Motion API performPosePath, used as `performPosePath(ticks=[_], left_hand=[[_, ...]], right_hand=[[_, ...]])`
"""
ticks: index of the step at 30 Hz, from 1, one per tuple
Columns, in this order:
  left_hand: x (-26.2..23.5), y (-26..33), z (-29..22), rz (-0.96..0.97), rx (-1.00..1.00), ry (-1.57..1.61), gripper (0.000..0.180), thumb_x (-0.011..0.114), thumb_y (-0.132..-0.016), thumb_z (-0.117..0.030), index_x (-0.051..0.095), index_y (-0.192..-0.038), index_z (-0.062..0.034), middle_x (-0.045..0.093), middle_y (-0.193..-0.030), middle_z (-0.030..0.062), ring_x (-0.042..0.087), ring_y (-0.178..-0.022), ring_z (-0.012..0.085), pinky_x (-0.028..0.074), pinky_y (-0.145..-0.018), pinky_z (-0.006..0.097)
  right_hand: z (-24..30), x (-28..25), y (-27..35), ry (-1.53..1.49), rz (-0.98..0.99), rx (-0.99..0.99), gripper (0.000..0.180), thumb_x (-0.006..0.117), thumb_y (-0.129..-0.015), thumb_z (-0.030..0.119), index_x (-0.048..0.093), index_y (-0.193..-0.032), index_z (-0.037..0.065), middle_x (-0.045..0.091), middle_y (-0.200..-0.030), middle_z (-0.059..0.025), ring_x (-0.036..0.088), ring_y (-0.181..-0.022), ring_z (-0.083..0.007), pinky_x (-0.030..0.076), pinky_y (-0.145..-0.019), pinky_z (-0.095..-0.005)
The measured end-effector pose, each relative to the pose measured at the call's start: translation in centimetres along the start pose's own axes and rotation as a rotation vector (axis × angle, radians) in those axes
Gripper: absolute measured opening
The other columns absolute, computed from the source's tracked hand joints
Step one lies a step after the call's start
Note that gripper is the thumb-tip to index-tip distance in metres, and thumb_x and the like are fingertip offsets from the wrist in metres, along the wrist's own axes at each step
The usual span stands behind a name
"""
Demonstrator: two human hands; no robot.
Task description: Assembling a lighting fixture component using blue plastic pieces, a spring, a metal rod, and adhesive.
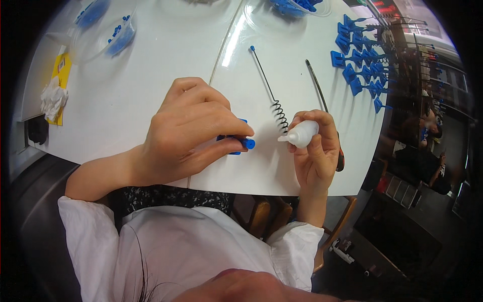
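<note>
Your left hand (pixel 188 133) fingers pinch a small blue plastic part (pixel 240 142). Your right hand (pixel 318 148) fingers wrap a white dropper bottle (pixel 301 134), nozzle just beside the part's tip.

Most of the small blue part (pixel 236 141) was covered by the left hand (pixel 188 133), so its shape could not be told. The right hand (pixel 314 148) hid the white bottle's (pixel 302 133) base. Clear tubs (pixel 108 38) at the worktop's (pixel 126 95) far edge were cut off; their blue contents blurred.
</note>
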State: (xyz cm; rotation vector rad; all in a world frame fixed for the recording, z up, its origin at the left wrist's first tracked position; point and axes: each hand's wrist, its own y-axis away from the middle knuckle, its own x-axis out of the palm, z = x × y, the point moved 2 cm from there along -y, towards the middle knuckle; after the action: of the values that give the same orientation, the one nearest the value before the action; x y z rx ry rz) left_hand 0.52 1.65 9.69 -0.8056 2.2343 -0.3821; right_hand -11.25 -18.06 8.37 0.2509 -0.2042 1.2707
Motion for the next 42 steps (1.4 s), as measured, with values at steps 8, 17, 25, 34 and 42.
performPosePath(ticks=[8, 17, 25, 34, 42], left_hand=[[-0.3, -0.2, -0.1, -0.048, 0.046, -0.021, 0.031, 0.077, -0.062, -0.004, 0.066, -0.09, -0.0073, 0.062, -0.082, 0.0036, 0.056, -0.078, 0.02, 0.038, -0.076, 0.032], [-0.1, -0.1, 0.0, -0.068, 0.05, 0.062, 0.031, 0.074, -0.063, 0.002, 0.064, -0.092, -0.0056, 0.063, -0.085, 0.0059, 0.059, -0.082, 0.0228, 0.042, -0.077, 0.034], [1.1, 0.2, 0.4, -0.024, -0.018, 0.066, 0.029, 0.073, -0.062, 0.004, 0.064, -0.088, -0.0049, 0.064, -0.083, 0.0061, 0.059, -0.083, 0.0235, 0.043, -0.075, 0.033], [1.5, 0.5, 0.9, -0.011, -0.047, 0.043, 0.029, 0.073, -0.06, 0.003, 0.063, -0.087, -0.0052, 0.062, -0.08, 0.0059, 0.058, -0.078, 0.0234, 0.041, -0.073, 0.033], [1.0, 0.4, 0.3, -0.05, -0.002, 0.015, 0.03, 0.074, -0.058, 0.002, 0.063, -0.085, -0.0069, 0.061, -0.078, 0.0043, 0.057, -0.077, 0.022, 0.038, -0.075, 0.034]], right_hand=[[-0.2, -0.1, -0.2, -0.082, 0.029, 0.051, 0.031, 0.056, -0.09, 0.018, 0.049, -0.113, -0.001, 0.056, -0.102, -0.0144, 0.059, -0.081, -0.0188, 0.049, -0.063, -0.0272], [-0.4, 0.0, -0.2, -0.116, 0.038, 0.054, 0.03, 0.056, -0.09, 0.018, 0.049, -0.112, 0.0, 0.054, -0.104, -0.015, 0.058, -0.081, -0.0186, 0.049, -0.063, -0.0273], [-0.5, 0.0, 0.2, -0.159, -0.023, 0.03, 0.036, 0.058, -0.089, 0.019, 0.044, -0.119, 0.003, 0.054, -0.106, -0.0147, 0.056, -0.088, -0.0186, 0.048, -0.066, -0.0273], [-0.7, 0.6, 1.3, -0.088, -0.106, -0.04, 0.034, 0.058, -0.089, 0.017, 0.043, -0.116, 0.003, 0.051, -0.105, -0.0169, 0.056, -0.09, -0.0205, 0.05, -0.07, -0.029], [-1.2, 0.3, 1.7, 0.115, -0.124, -0.25, 0.031, 0.056, -0.09, 0.016, 0.043, -0.115, 0.003, 0.051, -0.102, -0.015, 0.055, -0.086, -0.0191, 0.05, -0.07, -0.027]])
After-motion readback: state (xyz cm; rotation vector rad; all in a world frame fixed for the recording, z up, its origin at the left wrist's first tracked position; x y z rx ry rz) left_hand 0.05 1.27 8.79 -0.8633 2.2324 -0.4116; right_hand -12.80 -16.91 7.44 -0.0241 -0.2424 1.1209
